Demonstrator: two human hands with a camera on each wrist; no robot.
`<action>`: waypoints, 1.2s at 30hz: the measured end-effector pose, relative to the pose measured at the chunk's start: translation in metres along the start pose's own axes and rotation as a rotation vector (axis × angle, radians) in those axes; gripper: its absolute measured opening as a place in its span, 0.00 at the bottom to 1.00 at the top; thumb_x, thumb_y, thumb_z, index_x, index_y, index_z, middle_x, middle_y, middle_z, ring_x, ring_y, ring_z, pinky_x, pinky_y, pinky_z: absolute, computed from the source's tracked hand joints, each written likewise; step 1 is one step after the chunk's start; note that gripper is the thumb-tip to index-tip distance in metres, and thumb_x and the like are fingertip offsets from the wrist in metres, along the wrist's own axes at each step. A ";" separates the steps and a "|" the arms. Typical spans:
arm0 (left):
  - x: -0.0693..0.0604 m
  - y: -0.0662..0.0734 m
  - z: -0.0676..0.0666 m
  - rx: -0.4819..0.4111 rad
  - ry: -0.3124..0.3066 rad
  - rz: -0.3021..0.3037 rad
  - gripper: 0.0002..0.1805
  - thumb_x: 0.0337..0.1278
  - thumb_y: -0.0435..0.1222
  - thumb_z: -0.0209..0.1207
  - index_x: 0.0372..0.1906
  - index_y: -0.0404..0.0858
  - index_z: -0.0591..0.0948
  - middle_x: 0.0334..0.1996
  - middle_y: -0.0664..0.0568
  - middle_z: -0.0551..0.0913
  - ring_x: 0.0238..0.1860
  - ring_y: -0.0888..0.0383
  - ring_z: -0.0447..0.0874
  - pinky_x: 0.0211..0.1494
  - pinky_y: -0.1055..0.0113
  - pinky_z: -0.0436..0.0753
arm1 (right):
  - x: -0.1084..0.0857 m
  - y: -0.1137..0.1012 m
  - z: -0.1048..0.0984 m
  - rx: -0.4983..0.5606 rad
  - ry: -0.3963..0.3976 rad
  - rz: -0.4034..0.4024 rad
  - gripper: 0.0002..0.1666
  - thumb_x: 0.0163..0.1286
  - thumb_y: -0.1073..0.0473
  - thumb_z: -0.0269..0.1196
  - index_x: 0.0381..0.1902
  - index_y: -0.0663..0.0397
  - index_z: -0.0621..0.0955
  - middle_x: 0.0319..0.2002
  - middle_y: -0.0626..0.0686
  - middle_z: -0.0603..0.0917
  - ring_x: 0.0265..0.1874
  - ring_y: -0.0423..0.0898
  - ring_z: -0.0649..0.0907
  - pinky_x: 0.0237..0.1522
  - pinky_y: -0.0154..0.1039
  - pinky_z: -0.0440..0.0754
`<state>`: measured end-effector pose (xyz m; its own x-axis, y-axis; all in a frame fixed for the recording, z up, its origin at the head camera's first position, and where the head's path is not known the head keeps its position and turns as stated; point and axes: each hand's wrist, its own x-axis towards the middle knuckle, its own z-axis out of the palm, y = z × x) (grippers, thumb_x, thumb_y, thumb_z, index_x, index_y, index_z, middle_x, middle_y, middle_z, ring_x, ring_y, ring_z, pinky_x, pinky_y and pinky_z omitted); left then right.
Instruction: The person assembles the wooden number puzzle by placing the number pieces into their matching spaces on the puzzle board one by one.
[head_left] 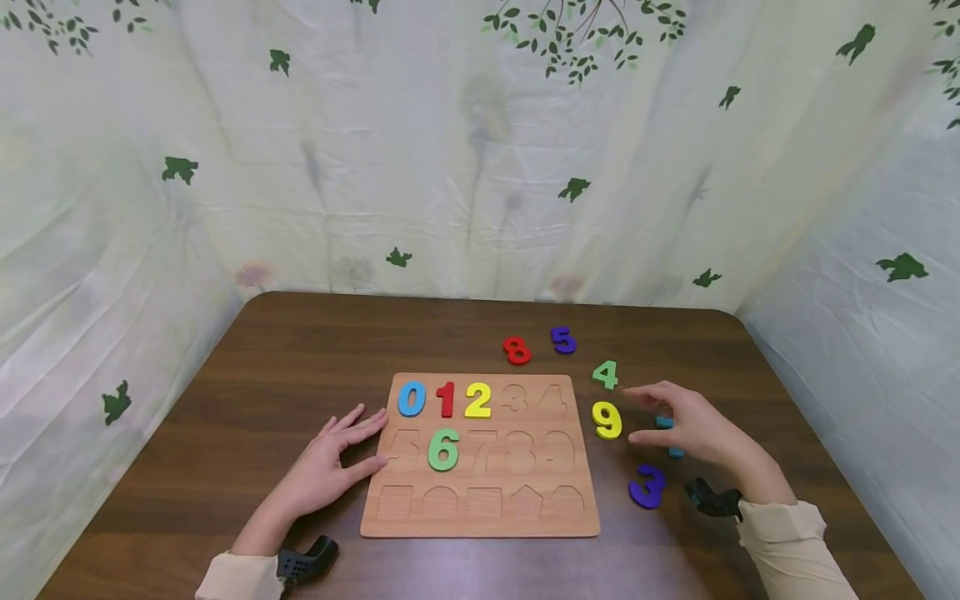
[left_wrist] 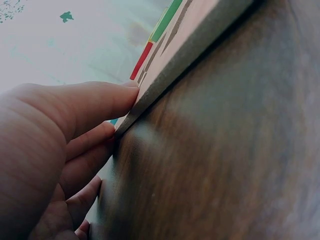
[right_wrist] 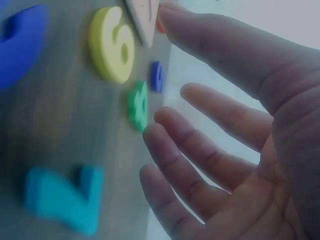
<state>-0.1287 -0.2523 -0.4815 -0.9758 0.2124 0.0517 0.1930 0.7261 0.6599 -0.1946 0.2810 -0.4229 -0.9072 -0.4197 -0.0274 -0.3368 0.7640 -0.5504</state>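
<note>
The wooden board (head_left: pixel 487 477) lies on the bench (head_left: pixel 315 358), bearing blue 0 (head_left: pixel 402 400), red 1 (head_left: pixel 447 402) and yellow 2 (head_left: pixel 478 402) in its top row, green 6 (head_left: pixel 435 448) in the middle one. Of the hands, the left hand (head_left: pixel 326 471) rests relaxed fingertips against its nine o'clock edge, grasping nothing; the right hand (head_left: pixel 697 429), released, hangs at three o'clock, fingers parted, partly covering teal 7 (right_wrist: pixel 62 197) in the head view. Red 8 (head_left: pixel 517 350) sits past twelve o'clock, purple-blue 5 (head_left: pixel 564 337) at one, green 4 (head_left: pixel 612 375) at two, yellow 9 (head_left: pixel 615 425) nearer three, and purple-blue 3 (head_left: pixel 654 486) just past three.

Curtained booth (head_left: pixel 90 275); printed cloth (head_left: pixel 427 167) screens the table (head_left: pixel 322 346).
</note>
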 end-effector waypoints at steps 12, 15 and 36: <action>0.000 -0.001 0.001 0.007 0.004 0.005 0.37 0.65 0.49 0.73 0.76 0.43 0.78 0.78 0.46 0.75 0.85 0.33 0.57 0.85 0.27 0.48 | -0.056 0.016 0.015 0.004 0.036 0.051 0.44 0.62 0.40 0.79 0.71 0.52 0.80 0.57 0.52 0.86 0.51 0.48 0.85 0.53 0.43 0.90; 0.001 -0.001 0.001 0.003 0.004 0.002 0.37 0.66 0.49 0.72 0.76 0.43 0.78 0.78 0.46 0.75 0.85 0.33 0.57 0.85 0.27 0.47 | -0.064 0.018 0.020 -0.005 0.038 0.079 0.45 0.62 0.39 0.79 0.71 0.51 0.80 0.57 0.50 0.85 0.51 0.46 0.84 0.50 0.38 0.88; 0.000 0.000 0.001 0.007 0.001 0.007 0.37 0.66 0.48 0.72 0.76 0.43 0.77 0.78 0.45 0.75 0.85 0.33 0.56 0.85 0.26 0.47 | -0.084 0.013 0.051 0.078 0.138 0.116 0.40 0.59 0.44 0.82 0.66 0.55 0.84 0.50 0.47 0.85 0.45 0.33 0.81 0.42 0.32 0.86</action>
<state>-0.1291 -0.2517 -0.4826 -0.9746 0.2166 0.0573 0.2006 0.7295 0.6539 -0.1100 0.3010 -0.4697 -0.9666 -0.2558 0.0172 -0.2122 0.7606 -0.6135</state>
